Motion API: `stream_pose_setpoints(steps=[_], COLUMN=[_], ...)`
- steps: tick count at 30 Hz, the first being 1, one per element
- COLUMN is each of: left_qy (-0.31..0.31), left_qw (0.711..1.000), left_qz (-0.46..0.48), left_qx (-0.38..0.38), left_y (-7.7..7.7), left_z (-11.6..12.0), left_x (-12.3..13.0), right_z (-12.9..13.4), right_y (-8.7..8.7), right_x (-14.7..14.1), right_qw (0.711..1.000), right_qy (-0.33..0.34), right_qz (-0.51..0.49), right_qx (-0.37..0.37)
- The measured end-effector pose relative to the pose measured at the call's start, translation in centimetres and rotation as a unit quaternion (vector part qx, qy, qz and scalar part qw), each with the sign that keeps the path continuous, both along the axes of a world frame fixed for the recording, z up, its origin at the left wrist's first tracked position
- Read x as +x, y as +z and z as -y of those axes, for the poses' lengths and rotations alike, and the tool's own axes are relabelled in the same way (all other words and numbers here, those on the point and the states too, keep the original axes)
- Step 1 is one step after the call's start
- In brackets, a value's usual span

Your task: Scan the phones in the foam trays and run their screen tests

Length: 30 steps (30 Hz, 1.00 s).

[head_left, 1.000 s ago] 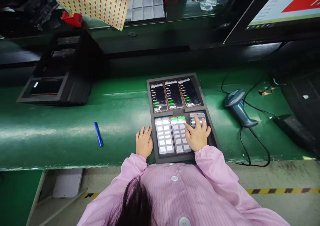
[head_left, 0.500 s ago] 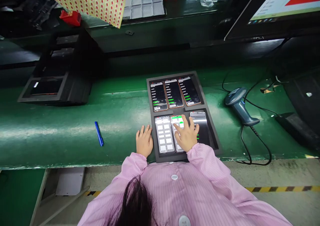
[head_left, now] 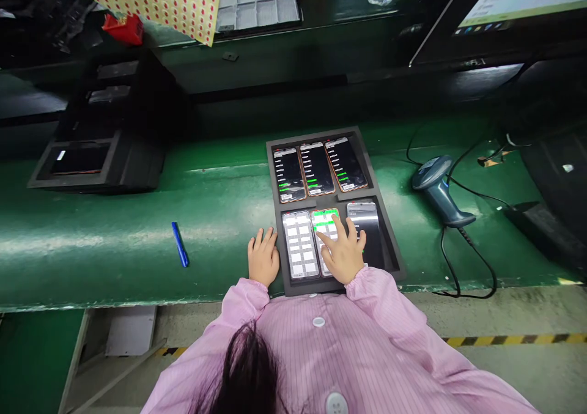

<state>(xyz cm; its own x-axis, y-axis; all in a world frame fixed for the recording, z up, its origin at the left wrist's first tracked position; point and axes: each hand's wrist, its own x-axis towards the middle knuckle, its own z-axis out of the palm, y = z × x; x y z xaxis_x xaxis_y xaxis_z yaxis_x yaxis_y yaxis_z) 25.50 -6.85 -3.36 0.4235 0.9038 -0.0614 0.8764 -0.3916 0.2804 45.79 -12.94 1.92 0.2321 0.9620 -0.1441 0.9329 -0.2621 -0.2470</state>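
Observation:
A black foam tray (head_left: pixel 400 273) lies on the green bench with several smartphones in two rows. Over the near row's middle phone (head_left: pixel 324 218) is my right hand (head_left: pixel 343 254), fingers spread, a fingertip at the screen, which shows white blocks and green bars. Left of it, another phone (head_left: pixel 300 246) shows a grid of white blocks. The near right phone (head_left: pixel 364 218) has a dark screen, partly hidden by my hand. In the far row, three phones (head_left: pixel 317 169) show dark screens with text and green lines. My left hand (head_left: pixel 263 260) rests open on the bench beside the tray's left edge.
A blue pen (head_left: pixel 180 244) lies to the left. Stacked black foam trays (head_left: pixel 114 157) stand further left, a phone in the top one. On the right are a barcode scanner (head_left: pixel 440 191) and its cable. A monitor (head_left: pixel 518 4) and sticker sheet (head_left: pixel 160 1) are behind.
On the near middle phone, more green bars now show near the top of the screen. My right fingers have shifted slightly over it; my left hand stays in place. The view has moved slightly.

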Motion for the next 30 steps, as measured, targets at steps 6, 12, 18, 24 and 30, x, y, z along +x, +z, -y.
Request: stream_pose_setpoints(steps=[6,12,18,24,30], left_qy=[0.0,-0.002,-0.001,0.002,0.002], left_qw=[1.0,1.0,1.0,1.0,1.0], left_qz=[-0.001,-0.004,-0.005,-0.002,0.003], left_qx=[0.004,0.002,0.006,0.002,0.004], left_y=[-0.3,0.0,-0.2,-0.2,-0.1], left_z=[0.0,-0.1,-0.1,-0.1,-0.1], left_x=[-0.1,0.1,0.0,0.1,0.1], right_z=[1.6,1.9,2.3,3.3,3.7], right_y=[-0.5,-0.6,-0.6,-0.6,-0.7], right_x=[1.4,2.5,2.6,2.7,2.2], right_qw=[0.999,0.995,0.995,0.995,0.996], right_qy=[-0.036,-0.088,-0.089,-0.089,-0.079], right_qz=[0.025,0.038,0.04,0.041,0.038], right_qx=[0.014,0.019,0.021,0.029,0.027])
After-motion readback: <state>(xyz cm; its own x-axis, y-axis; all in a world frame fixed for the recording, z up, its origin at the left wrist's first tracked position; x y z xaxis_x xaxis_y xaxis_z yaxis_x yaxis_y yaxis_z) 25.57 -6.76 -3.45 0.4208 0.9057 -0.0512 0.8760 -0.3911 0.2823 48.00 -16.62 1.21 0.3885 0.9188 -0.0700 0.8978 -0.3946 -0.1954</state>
